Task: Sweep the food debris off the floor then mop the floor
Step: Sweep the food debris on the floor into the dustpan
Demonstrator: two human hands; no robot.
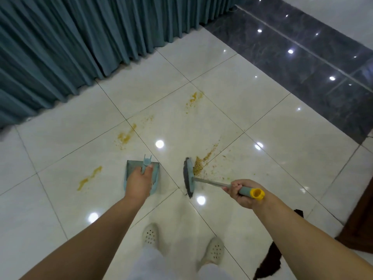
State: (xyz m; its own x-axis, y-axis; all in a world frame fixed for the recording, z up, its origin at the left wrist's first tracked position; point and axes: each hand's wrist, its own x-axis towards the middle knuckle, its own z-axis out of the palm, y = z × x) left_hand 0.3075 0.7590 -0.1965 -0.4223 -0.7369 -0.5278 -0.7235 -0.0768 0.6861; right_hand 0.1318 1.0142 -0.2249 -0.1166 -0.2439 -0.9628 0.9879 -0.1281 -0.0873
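My left hand (139, 182) grips the handle of a teal dustpan (132, 168) held just above the white tiled floor (252, 110). My right hand (241, 191) holds a broom by its teal, yellow-capped handle (254, 193). The broom head (188, 178) rests on the floor to the right of the dustpan, with a gap between them. A pile of yellow-brown crumbs (198, 165) lies against the head's right side, trailing up and right. Yellow food smears lie farther off: one at the left (89, 177), one at the centre (126, 135), one farther back (193, 98).
Teal curtains (80, 41) hang to the floor along the back left. A dark marble strip (302, 63) runs across the back right. A brown wooden piece (361, 215) stands at the right edge. My feet in pale perforated slippers (150, 235) stand below the hands.
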